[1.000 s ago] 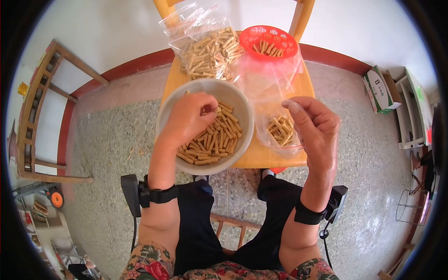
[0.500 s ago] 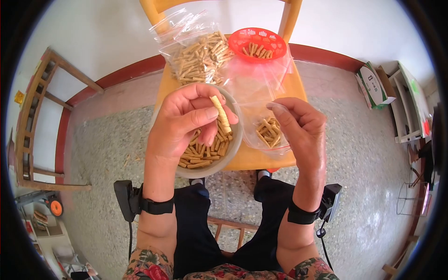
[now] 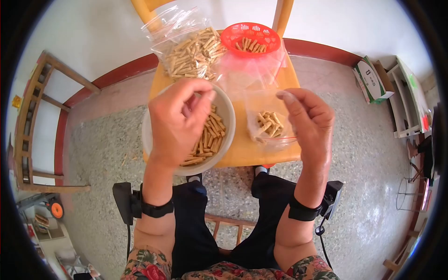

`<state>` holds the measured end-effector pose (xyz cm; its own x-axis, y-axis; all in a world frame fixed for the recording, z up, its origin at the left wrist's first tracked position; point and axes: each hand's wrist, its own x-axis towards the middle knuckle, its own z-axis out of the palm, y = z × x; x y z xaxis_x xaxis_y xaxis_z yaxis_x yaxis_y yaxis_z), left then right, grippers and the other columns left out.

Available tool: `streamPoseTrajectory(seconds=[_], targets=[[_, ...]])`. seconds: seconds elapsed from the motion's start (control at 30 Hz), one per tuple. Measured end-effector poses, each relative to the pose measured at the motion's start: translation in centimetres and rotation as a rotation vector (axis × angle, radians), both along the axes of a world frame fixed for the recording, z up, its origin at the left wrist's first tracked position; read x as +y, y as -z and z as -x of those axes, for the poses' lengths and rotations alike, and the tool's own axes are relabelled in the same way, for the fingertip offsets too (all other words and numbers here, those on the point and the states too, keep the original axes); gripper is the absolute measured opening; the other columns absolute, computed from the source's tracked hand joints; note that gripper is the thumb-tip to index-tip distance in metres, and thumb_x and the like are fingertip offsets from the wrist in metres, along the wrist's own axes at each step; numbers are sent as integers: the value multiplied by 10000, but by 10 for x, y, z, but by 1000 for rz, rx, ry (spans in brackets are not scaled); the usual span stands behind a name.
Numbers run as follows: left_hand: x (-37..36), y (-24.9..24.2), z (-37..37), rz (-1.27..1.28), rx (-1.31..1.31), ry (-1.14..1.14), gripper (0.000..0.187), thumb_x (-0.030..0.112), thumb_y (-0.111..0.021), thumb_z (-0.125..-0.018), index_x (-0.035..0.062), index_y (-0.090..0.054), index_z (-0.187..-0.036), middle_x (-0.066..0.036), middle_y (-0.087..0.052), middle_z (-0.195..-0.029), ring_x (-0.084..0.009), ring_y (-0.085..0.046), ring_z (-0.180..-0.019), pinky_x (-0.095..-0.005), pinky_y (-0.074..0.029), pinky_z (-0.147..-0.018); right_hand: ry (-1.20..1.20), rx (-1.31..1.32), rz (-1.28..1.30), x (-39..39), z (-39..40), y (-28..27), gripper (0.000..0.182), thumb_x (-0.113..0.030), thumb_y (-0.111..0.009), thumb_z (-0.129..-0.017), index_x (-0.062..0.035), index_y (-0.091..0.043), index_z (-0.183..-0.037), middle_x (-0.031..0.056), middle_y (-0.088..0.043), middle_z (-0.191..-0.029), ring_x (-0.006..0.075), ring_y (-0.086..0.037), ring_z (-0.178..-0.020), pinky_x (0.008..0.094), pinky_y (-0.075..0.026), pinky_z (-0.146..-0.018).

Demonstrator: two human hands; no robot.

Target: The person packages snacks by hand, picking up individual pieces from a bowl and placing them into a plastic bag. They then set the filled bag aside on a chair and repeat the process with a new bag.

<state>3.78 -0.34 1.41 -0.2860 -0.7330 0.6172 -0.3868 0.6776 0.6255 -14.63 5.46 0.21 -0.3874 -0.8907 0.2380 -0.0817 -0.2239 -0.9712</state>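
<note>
My left hand (image 3: pixel 179 123) is over the left part of a pale bowl (image 3: pixel 148 140) of short tan snack sticks (image 3: pixel 211 135). Its fingers are curled in towards the thumb and slightly blurred. No stick shows between them, and the inside of the grip is hidden. At the chair seat's right side, my right hand (image 3: pixel 310 114) pinches the upper edge of a small clear plastic bag (image 3: pixel 261 100) between thumb and forefinger. A small heap of snack sticks lies inside that bag.
On the wooden chair seat (image 3: pixel 240 156), a large clear zip bag (image 3: pixel 196 53) of sticks lies at the back left. A red basket (image 3: pixel 252 35) with several sticks stands on clear plastic bags (image 3: pixel 247 74) at the back right. A cardboard box (image 3: pixel 373 79) is on the floor.
The stick in my left hand no longer shows there. My left hand's fingers have curled in and drawn back left from the small bag. My right hand keeps pinching the bag, slightly further right.
</note>
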Motion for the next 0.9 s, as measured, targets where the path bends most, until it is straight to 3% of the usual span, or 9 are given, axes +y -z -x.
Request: streamPoseTrajectory(seconds=[0.17,0.27,0.37,0.53,0.6,0.63,0.7,0.73,0.9], targets=[[-35,25,-38,-213,-45,-119,30,-20,-585,-764,-13,-575,-791,-52,-569,-640,-77,-495,-544,-217,-395,-500,5,-47,-94,4,10,-1,104,-62,-580,-840,33,-623,-839,-58,-544,-648,1,-451,-584,160,-358,-509],[-40,32,-47,-370,-202,-137,37,-1,-587,-769,-10,-580,-804,-42,-572,-649,-69,-489,-549,-219,-401,-511,-188,70,-118,4,0,-1,106,-57,-577,-837,44,-608,-842,-25,-571,-657,9,-483,-611,170,-391,-535],[-25,25,-28,-420,-148,86,46,7,-599,-759,-10,-584,-799,-44,-580,-662,-78,-495,-543,-219,-398,-505,-209,61,-93,1,-4,0,105,-55,-576,-837,46,-603,-831,-21,-572,-659,8,-481,-612,169,-392,-537],[18,-7,10,-138,-57,304,29,-7,-587,-760,-6,-598,-787,-54,-592,-706,-108,-534,-599,-221,-419,-539,-197,47,-88,1,-6,2,102,-56,-578,-836,42,-600,-824,-26,-555,-638,5,-466,-599,172,-377,-515],[25,-4,22,-2,-142,356,78,-8,-585,-747,2,-604,-822,-91,-599,-753,-200,-567,-591,-272,-453,-555,-223,51,-101,1,-6,4,96,-51,-573,-834,40,-600,-822,-30,-543,-633,5,-456,-593,175,-371,-507],[26,-1,25,0,-141,353,78,-8,-585,-747,2,-604,-822,-91,-599,-753,-200,-567,-591,-272,-453,-555,-225,52,-99,2,-6,4,96,-51,-573,-834,40,-600,-822,-30,-543,-633,5,-456,-593,175,-371,-507],[27,8,29,2,-450,311,139,1,-584,-733,10,-598,-871,-120,-593,-810,-296,-575,-638,-339,-469,-570,-212,114,-63,2,-4,5,89,-49,-569,-831,34,-602,-823,-36,-534,-631,5,-448,-591,177,-367,-503],[29,11,32,-41,-454,325,109,25,-571,-736,14,-578,-844,-117,-583,-831,-328,-573,-691,-392,-460,-573,-215,113,-62,3,-2,5,89,-49,-569,-831,34,-602,-823,-36,-534,-631,5,-448,-591,177,-367,-503],[34,25,47,-40,-640,309,85,57,-556,-736,-2,-545,-797,-140,-556,-782,-325,-579,-691,-404,-453,-557,-291,132,-117,6,8,10,99,-56,-555,-832,31,-603,-830,-11,-563,-636,25,-484,-599,199,-404,-523]])
